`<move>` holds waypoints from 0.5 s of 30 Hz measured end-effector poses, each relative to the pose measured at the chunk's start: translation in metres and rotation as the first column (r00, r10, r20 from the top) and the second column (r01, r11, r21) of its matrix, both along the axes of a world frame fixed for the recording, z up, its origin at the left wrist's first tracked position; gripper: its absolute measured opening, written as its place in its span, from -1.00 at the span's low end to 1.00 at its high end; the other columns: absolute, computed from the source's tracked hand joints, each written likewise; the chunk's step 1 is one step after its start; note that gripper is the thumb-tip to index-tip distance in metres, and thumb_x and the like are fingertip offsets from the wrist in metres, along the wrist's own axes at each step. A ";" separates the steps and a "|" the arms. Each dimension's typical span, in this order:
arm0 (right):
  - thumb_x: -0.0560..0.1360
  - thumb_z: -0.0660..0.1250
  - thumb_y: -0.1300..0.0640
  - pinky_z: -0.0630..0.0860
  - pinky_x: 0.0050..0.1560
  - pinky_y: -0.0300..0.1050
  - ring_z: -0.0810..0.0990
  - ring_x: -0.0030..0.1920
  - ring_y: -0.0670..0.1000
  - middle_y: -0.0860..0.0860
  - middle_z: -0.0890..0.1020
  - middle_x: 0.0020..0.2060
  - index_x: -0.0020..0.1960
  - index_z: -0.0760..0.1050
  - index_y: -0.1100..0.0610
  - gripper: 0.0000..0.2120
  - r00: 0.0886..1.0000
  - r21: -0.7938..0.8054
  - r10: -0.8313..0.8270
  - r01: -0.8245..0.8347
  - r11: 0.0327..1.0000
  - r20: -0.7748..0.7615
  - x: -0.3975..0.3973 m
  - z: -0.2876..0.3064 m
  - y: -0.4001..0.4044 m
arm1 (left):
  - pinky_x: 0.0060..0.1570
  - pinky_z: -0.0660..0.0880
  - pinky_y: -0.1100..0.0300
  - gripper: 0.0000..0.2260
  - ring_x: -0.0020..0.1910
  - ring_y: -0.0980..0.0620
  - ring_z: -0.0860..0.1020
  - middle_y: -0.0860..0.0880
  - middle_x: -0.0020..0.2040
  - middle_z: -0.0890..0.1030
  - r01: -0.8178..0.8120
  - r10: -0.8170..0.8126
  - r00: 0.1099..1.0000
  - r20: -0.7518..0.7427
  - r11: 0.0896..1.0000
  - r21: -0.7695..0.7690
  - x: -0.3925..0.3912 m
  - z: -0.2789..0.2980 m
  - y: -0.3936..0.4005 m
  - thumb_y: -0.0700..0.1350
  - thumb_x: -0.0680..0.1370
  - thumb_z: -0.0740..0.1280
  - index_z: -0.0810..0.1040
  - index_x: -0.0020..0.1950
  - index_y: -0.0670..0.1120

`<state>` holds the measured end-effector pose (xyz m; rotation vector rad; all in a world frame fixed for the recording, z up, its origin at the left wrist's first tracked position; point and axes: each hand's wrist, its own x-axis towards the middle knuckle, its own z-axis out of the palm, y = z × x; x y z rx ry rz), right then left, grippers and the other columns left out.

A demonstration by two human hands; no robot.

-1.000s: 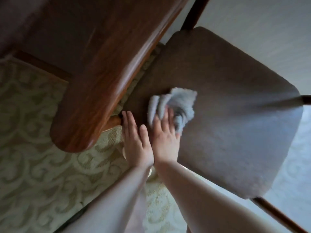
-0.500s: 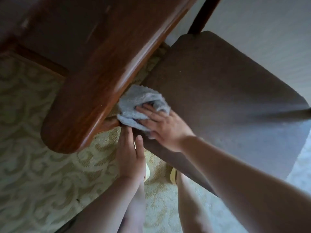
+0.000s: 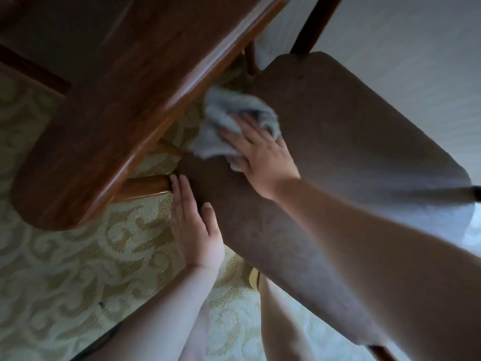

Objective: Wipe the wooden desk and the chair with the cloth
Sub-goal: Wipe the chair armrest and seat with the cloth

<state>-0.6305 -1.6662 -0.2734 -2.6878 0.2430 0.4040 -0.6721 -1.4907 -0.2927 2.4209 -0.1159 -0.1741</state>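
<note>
Grey cloth, brown chair seat, dk reddish-brown desk, cream carpet w/ tan scrolls.

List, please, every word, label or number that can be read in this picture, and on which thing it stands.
None. No text shows on the cloth, the chair seat, the wooden backrest or the carpet. The picture is also somewhat blurred.
</note>
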 end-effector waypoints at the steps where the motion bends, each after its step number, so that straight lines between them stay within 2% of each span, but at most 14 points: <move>1: 0.60 0.15 -0.02 0.03 0.50 0.22 -0.10 0.57 -0.01 -0.08 0.01 0.58 0.55 0.13 -0.15 -0.46 0.961 0.036 -0.274 0.273 0.961 0.028 -0.003 0.002 0.019 | 0.46 0.07 0.19 -0.47 0.50 0.15 0.10 -0.02 0.56 0.08 -0.037 0.037 0.999 -0.009 0.998 -0.058 0.001 0.001 -0.005 -0.06 0.59 0.06 0.14 0.56 -0.17; 2: 0.59 0.16 -0.01 0.02 0.48 0.23 -0.11 0.57 -0.01 -0.07 0.01 0.58 0.55 0.15 -0.13 -0.46 0.920 0.083 -0.393 0.391 0.917 0.005 -0.007 0.006 0.043 | 0.45 0.06 0.27 -0.47 0.50 0.16 0.10 -0.04 0.56 0.09 -0.074 0.073 0.997 -0.013 0.992 -0.106 0.002 0.001 -0.008 -0.05 0.59 0.05 0.14 0.56 -0.17; 3: 0.57 0.18 0.00 0.01 0.47 0.23 -0.10 0.57 0.00 -0.07 0.00 0.58 0.53 0.20 -0.11 -0.47 0.943 0.132 -0.330 0.332 0.934 -0.039 -0.010 0.011 0.066 | 0.46 0.10 0.27 -0.47 0.51 0.10 0.15 -0.08 0.56 0.14 -0.112 0.110 0.994 -0.018 0.982 -0.151 0.003 0.001 -0.008 -0.05 0.60 0.04 0.14 0.56 -0.17; 4: 0.56 0.19 -0.01 -0.01 0.47 0.21 -0.09 0.56 0.00 -0.07 0.00 0.58 0.51 0.25 -0.10 -0.49 0.994 0.164 -0.098 0.106 0.981 -0.057 -0.011 0.014 0.079 | 0.46 0.17 0.17 -0.48 0.50 0.03 0.22 -0.11 0.54 0.21 -0.150 0.147 0.989 -0.025 0.969 -0.194 0.004 0.001 -0.007 -0.04 0.60 0.03 0.15 0.55 -0.15; 5: 0.58 0.18 -0.02 -0.05 0.48 0.18 -0.09 0.56 -0.01 -0.08 0.01 0.58 0.49 0.27 -0.10 -0.52 0.981 0.155 0.188 -0.180 0.971 -0.042 -0.006 0.016 0.077 | 0.44 0.24 0.07 -0.50 0.47 -0.01 0.28 -0.11 0.52 0.27 -0.181 0.177 0.984 -0.035 0.957 -0.227 0.005 0.002 -0.007 -0.03 0.61 0.02 0.17 0.55 -0.12; 6: 0.61 0.14 -0.03 -0.08 0.49 0.17 -0.10 0.56 -0.02 -0.09 0.02 0.58 0.49 0.26 -0.10 -0.55 0.899 0.126 0.437 -0.430 0.894 -0.033 0.008 0.017 0.062 | 0.43 0.25 0.06 -0.51 0.47 0.01 0.29 -0.10 0.51 0.28 -0.191 0.189 0.981 -0.034 0.952 -0.237 0.004 0.002 -0.006 -0.04 0.61 0.02 0.18 0.55 -0.12; 7: 0.63 0.10 -0.04 -0.08 0.49 0.16 -0.11 0.56 -0.03 -0.09 0.03 0.57 0.50 0.24 -0.11 -0.57 0.834 0.098 0.548 -0.541 0.835 -0.068 0.024 0.016 0.043 | 0.44 0.23 0.12 -0.51 0.48 0.06 0.26 -0.08 0.52 0.26 -0.178 0.178 0.984 -0.020 0.956 -0.233 0.003 0.003 -0.006 -0.06 0.62 0.03 0.19 0.55 -0.13; 8: 0.65 0.08 -0.06 -0.06 0.50 0.16 -0.09 0.57 -0.02 -0.08 0.07 0.57 0.50 0.23 -0.12 -0.58 0.829 0.053 0.549 -0.546 0.836 -0.108 0.040 0.014 0.026 | 0.45 0.17 0.19 -0.52 0.50 0.10 0.21 -0.05 0.53 0.22 -0.155 0.157 0.988 -0.008 0.963 -0.222 0.002 0.003 -0.007 -0.07 0.62 0.03 0.20 0.54 -0.15; 9: 0.65 0.07 -0.07 -0.04 0.50 0.15 -0.03 0.56 -0.01 -0.06 0.13 0.55 0.49 0.24 -0.14 -0.59 0.895 0.010 0.432 -0.434 0.901 -0.107 0.053 0.009 0.012 | 0.45 0.11 0.27 -0.52 0.51 0.13 0.17 -0.02 0.54 0.17 -0.143 0.144 0.990 -0.010 0.967 -0.211 0.002 0.001 -0.010 -0.07 0.62 0.03 0.20 0.54 -0.16; 10: 0.64 0.08 -0.07 -0.03 0.50 0.14 0.02 0.55 0.01 -0.05 0.20 0.52 0.46 0.29 -0.13 -0.61 0.967 -0.044 0.240 -0.245 0.969 -0.082 0.057 0.006 0.004 | 0.44 0.07 0.34 -0.51 0.51 0.16 0.14 0.01 0.53 0.14 -0.151 0.148 0.989 -0.028 0.967 -0.204 0.003 0.000 -0.012 -0.06 0.62 0.03 0.20 0.54 -0.16; 12: 0.62 0.09 -0.06 -0.05 0.49 0.17 0.05 0.54 0.03 -0.04 0.26 0.49 0.41 0.36 -0.11 -0.63 0.998 -0.073 -0.059 0.059 0.996 -0.001 0.052 0.006 0.014 | 0.43 0.05 0.38 -0.50 0.50 0.17 0.13 0.05 0.52 0.13 -0.193 0.186 0.981 -0.056 0.959 -0.205 0.009 -0.003 -0.019 -0.03 0.62 0.02 0.20 0.54 -0.17; 13: 0.62 0.10 -0.06 -0.08 0.48 0.19 0.01 0.55 0.03 -0.05 0.22 0.51 0.42 0.35 -0.12 -0.62 1.000 -0.070 -0.007 0.005 0.998 -0.020 0.047 0.008 0.025 | 0.43 0.05 0.36 -0.51 0.50 0.13 0.14 0.04 0.51 0.14 -0.207 0.201 0.978 -0.051 0.956 -0.206 0.013 -0.003 -0.023 -0.04 0.63 0.03 0.21 0.54 -0.18; 14: 0.63 0.08 -0.06 -0.11 0.48 0.19 -0.06 0.56 0.01 -0.06 0.14 0.54 0.47 0.29 -0.13 -0.60 0.984 -0.043 0.168 -0.171 0.984 -0.059 0.042 0.009 0.034 | 0.43 0.06 0.36 -0.53 0.51 0.08 0.16 0.00 0.52 0.15 -0.222 0.218 0.975 -0.044 0.953 -0.206 0.017 -0.003 -0.027 -0.08 0.64 0.04 0.21 0.53 -0.20; 15: 0.64 0.07 -0.07 -0.13 0.49 0.18 -0.11 0.56 -0.01 -0.08 0.06 0.56 0.51 0.21 -0.14 -0.57 0.917 -0.017 0.389 -0.392 0.920 -0.089 0.039 0.013 0.036 | 0.43 0.07 0.38 -0.55 0.51 0.03 0.17 -0.05 0.53 0.16 -0.233 0.231 0.972 -0.035 0.949 -0.212 0.022 -0.002 -0.030 -0.14 0.64 0.07 0.20 0.53 -0.21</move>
